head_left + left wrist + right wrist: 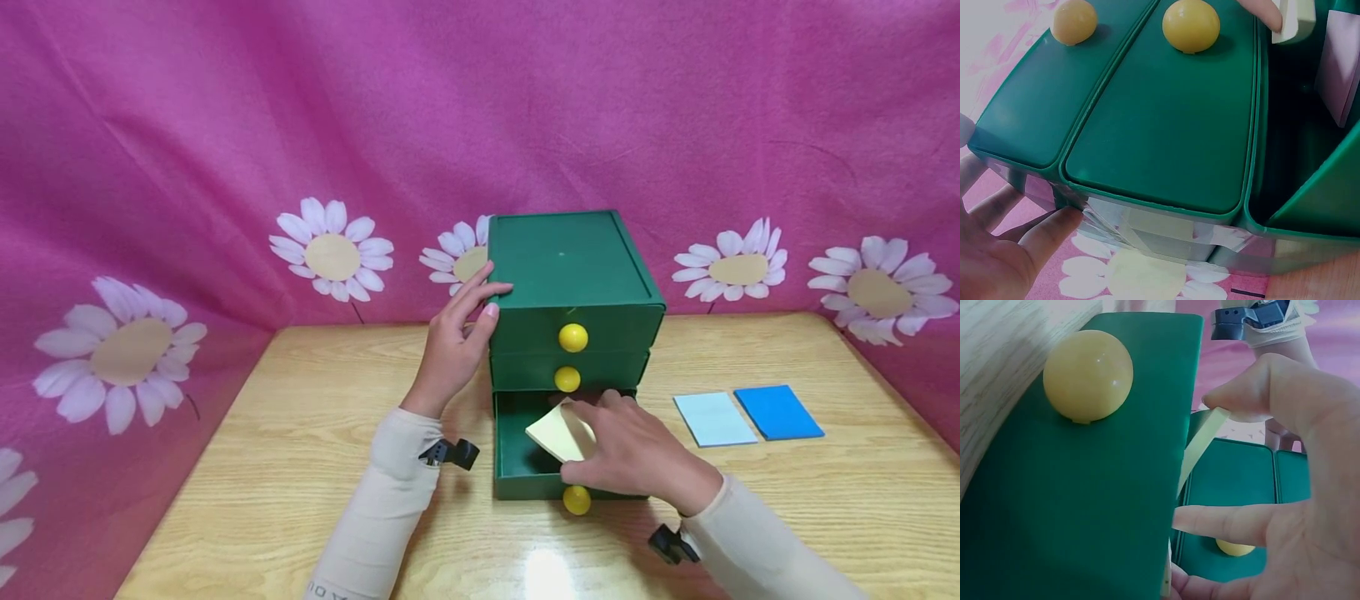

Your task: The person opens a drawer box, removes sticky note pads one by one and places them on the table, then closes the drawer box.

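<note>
A green cabinet of drawers (570, 258) with yellow round knobs stands on the table, its bottom drawer (528, 487) pulled out. My right hand (637, 450) pinches a pale yellow sticky note pad (555, 433) between thumb and fingers. The pad is tilted, partly inside the pulled-out drawer; its edge (1200, 447) shows in the right wrist view. A pinkish pad (1340, 69) is visible in the drawer in the left wrist view. My left hand (453, 342) rests against the cabinet's upper left side with extended fingers, some over the top edge.
To the cabinet's right, a light blue pad (716, 419) and a darker blue pad (780, 412) lie side by side on the wooden table (300, 442). A pink cloth (465, 108) with daisies hangs behind the table and at its sides.
</note>
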`<state>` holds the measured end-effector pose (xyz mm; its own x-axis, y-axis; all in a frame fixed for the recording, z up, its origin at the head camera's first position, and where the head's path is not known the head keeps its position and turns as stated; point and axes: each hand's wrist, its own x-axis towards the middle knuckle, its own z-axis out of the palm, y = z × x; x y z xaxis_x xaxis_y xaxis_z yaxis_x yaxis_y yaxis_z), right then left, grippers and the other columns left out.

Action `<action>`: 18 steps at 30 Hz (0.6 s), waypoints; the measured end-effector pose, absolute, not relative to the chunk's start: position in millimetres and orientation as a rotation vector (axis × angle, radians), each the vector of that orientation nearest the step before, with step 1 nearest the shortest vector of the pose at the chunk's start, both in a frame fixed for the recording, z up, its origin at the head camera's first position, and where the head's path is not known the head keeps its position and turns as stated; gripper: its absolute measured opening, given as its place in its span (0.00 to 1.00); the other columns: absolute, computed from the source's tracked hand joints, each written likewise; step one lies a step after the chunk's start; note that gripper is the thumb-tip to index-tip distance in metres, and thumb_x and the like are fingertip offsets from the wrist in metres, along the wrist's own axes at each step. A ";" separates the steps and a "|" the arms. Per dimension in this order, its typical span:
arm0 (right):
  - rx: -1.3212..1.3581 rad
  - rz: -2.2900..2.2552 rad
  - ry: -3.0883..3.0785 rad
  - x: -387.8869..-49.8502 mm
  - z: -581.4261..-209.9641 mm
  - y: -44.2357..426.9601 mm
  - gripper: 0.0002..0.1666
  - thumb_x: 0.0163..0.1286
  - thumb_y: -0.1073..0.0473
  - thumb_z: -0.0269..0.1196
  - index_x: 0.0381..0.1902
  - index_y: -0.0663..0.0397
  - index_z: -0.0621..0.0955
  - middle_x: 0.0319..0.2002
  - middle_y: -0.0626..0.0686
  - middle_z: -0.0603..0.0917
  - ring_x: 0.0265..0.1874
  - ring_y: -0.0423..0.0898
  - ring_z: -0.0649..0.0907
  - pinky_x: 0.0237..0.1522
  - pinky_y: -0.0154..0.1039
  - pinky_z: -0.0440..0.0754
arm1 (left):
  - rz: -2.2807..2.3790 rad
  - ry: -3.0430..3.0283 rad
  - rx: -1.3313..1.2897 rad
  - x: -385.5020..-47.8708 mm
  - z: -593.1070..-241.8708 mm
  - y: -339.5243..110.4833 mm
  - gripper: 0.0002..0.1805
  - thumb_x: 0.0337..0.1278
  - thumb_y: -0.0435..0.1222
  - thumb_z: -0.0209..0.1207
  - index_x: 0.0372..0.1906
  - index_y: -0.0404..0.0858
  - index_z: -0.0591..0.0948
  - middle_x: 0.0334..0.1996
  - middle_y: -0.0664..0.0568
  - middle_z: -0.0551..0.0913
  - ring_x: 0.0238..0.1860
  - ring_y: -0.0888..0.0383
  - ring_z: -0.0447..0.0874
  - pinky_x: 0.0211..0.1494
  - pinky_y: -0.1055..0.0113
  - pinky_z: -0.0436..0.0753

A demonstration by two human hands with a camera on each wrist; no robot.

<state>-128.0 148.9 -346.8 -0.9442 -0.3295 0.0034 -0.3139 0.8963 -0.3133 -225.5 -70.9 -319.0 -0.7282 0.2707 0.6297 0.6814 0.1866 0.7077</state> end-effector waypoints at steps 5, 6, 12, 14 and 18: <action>-0.499 -0.500 3.014 -122.2 -344.4 153.8 0.40 0.46 0.44 0.66 0.59 0.50 0.78 0.32 0.48 0.73 0.34 0.46 0.69 0.29 0.38 0.67 | -1.588 -2.110 -0.896 -207.8 -300.7 -69.5 0.17 0.70 0.31 0.47 0.59 0.33 0.77 0.71 0.43 0.64 0.71 0.49 0.61 0.56 0.48 0.78; -0.488 -0.504 3.014 -121.1 -343.8 154.8 0.39 0.46 0.44 0.66 0.59 0.50 0.78 0.32 0.48 0.73 0.34 0.46 0.69 0.28 0.38 0.67 | -1.585 -2.114 -0.894 -206.7 -299.5 -69.6 0.17 0.70 0.31 0.47 0.59 0.33 0.77 0.71 0.42 0.64 0.71 0.49 0.61 0.56 0.48 0.78; -0.429 -0.516 3.016 -116.2 -342.4 161.3 0.37 0.45 0.47 0.66 0.57 0.49 0.79 0.31 0.50 0.71 0.31 0.46 0.69 0.24 0.38 0.66 | -1.578 -2.117 -0.895 -206.3 -300.1 -70.2 0.17 0.70 0.31 0.47 0.59 0.33 0.77 0.71 0.43 0.64 0.71 0.51 0.61 0.56 0.50 0.78; -0.428 -0.513 3.022 -115.4 -342.8 163.7 0.37 0.46 0.46 0.66 0.57 0.50 0.79 0.33 0.51 0.72 0.31 0.46 0.70 0.25 0.39 0.66 | -1.578 -2.113 -0.897 -206.9 -300.8 -70.4 0.17 0.70 0.31 0.48 0.59 0.34 0.77 0.71 0.43 0.64 0.71 0.51 0.61 0.56 0.51 0.78; -0.429 -0.506 3.045 -114.5 -343.5 168.5 0.37 0.47 0.45 0.67 0.57 0.50 0.79 0.43 0.54 0.75 0.36 0.48 0.72 0.30 0.41 0.70 | -1.580 -2.115 -0.901 -207.1 -301.3 -70.8 0.17 0.71 0.32 0.47 0.59 0.34 0.77 0.71 0.44 0.63 0.71 0.52 0.61 0.56 0.53 0.79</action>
